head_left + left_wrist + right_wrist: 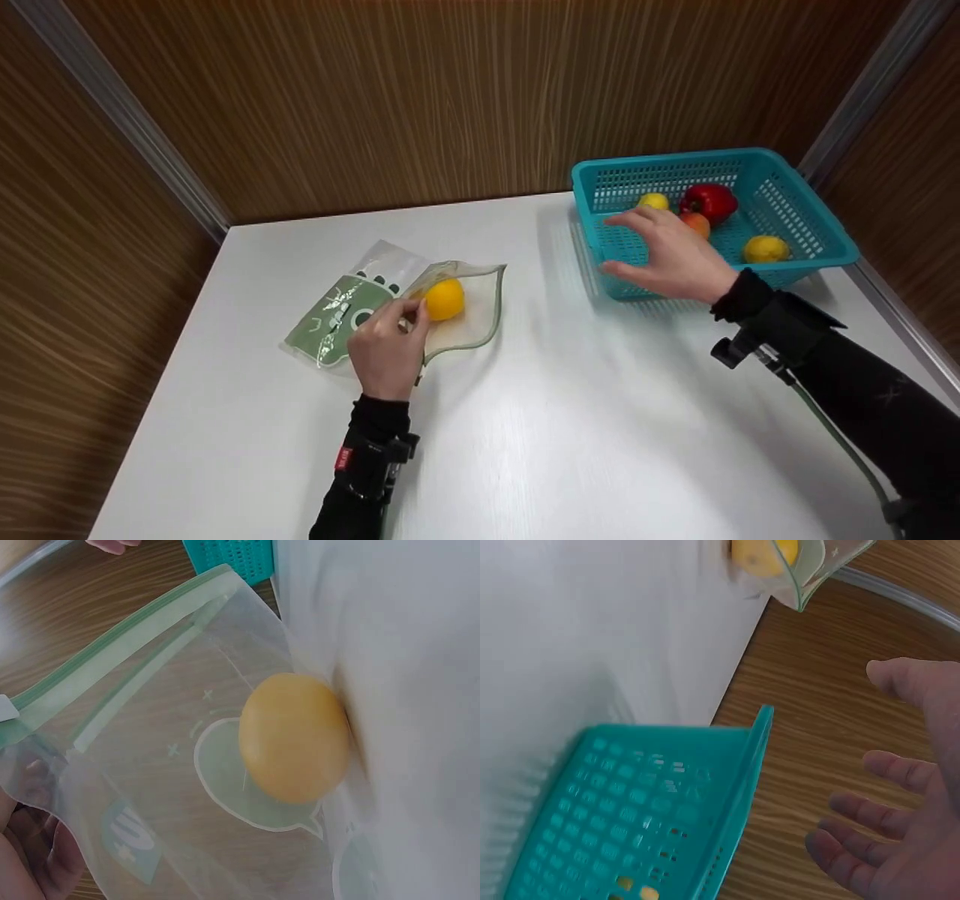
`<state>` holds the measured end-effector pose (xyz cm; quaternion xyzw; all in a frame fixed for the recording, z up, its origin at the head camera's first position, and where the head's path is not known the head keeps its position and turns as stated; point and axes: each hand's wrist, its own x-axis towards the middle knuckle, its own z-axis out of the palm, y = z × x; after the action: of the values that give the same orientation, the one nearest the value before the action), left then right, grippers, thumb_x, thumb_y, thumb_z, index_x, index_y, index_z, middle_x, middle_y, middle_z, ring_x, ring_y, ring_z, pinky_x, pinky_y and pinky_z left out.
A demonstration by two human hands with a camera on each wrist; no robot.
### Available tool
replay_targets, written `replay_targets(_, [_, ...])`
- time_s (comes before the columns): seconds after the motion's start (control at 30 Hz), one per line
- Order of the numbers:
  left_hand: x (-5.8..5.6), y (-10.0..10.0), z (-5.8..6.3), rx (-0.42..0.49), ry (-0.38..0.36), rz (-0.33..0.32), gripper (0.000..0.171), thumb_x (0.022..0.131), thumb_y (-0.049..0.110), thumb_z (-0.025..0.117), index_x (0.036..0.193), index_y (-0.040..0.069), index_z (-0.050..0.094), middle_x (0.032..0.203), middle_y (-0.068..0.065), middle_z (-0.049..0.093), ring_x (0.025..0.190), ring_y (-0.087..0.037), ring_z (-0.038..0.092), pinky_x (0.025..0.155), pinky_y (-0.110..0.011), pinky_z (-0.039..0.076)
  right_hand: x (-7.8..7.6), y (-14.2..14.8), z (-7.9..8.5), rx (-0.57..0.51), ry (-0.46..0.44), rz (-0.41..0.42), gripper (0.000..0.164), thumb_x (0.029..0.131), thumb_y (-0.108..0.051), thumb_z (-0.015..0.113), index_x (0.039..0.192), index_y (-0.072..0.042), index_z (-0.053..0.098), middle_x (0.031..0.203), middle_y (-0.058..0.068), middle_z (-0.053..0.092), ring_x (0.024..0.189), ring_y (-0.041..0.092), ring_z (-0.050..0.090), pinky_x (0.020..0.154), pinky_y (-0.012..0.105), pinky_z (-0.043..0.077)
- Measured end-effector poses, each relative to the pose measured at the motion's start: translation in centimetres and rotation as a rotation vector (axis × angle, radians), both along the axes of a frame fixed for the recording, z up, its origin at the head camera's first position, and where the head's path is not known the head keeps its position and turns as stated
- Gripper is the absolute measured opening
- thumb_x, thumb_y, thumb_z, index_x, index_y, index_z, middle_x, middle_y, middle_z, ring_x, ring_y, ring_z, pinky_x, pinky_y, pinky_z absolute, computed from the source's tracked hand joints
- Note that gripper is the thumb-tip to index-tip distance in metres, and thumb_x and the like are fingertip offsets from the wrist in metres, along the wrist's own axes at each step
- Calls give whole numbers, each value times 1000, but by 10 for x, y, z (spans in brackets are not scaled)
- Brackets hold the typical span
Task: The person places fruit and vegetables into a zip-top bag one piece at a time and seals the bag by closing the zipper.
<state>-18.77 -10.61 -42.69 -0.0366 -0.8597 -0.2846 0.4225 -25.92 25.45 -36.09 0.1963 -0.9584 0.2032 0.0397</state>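
Note:
My left hand [388, 346] pinches the near edge of a clear zip bag [480, 326] with a green printed front. Inside the bag, by its mouth, lies a round yellow-orange fruit [445, 299]; the left wrist view shows this fruit [295, 738] through the plastic. My right hand [671, 253] hovers over the left part of a teal basket [814, 217], fingers and thumb spread apart with nothing between them. In the basket are a red bell pepper [709, 203], an orange-red fruit [696, 224] partly hidden by the hand, a yellow fruit [654, 201] and a lemon [766, 249].
A white table [525, 435] carries both bag and basket. Wood-grain panels [390, 105] rise behind it and at both sides. The basket's rim [759, 742] stands up close to the right hand. A cable [840, 442] runs along the right sleeve.

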Motion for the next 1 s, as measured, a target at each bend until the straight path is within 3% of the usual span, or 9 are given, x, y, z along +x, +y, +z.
replay_targets(0.37, [1, 0, 1, 3, -2, -5, 9, 81, 18, 71, 75, 11, 72, 64, 0, 69, 50, -13, 59, 47, -25, 45, -22, 73, 9, 72, -32, -108, 72, 83, -51, 65, 139, -12, 44, 141, 24, 41, 120, 41, 40, 93, 61, 43])
replay_targets(0.7, [2, -1, 1, 19, -2, 10, 10, 81, 17, 71, 74, 10, 72, 63, -1, 69, 50, -14, 59, 47, -27, 44, -49, 151, -1, 187, -198, -276, 87, 86, -59, 56, 146, -2, 29, 144, 38, 27, 129, 57, 27, 101, 70, 27])
replay_targets(1.0, [2, -1, 1, 10, -9, 11, 10, 81, 18, 71, 75, 10, 72, 64, -1, 69, 49, -14, 59, 47, -26, 43, -59, 181, -18, 220, -329, -264, 87, 86, -54, 60, 146, -1, 27, 143, 37, 28, 128, 56, 27, 101, 70, 27])
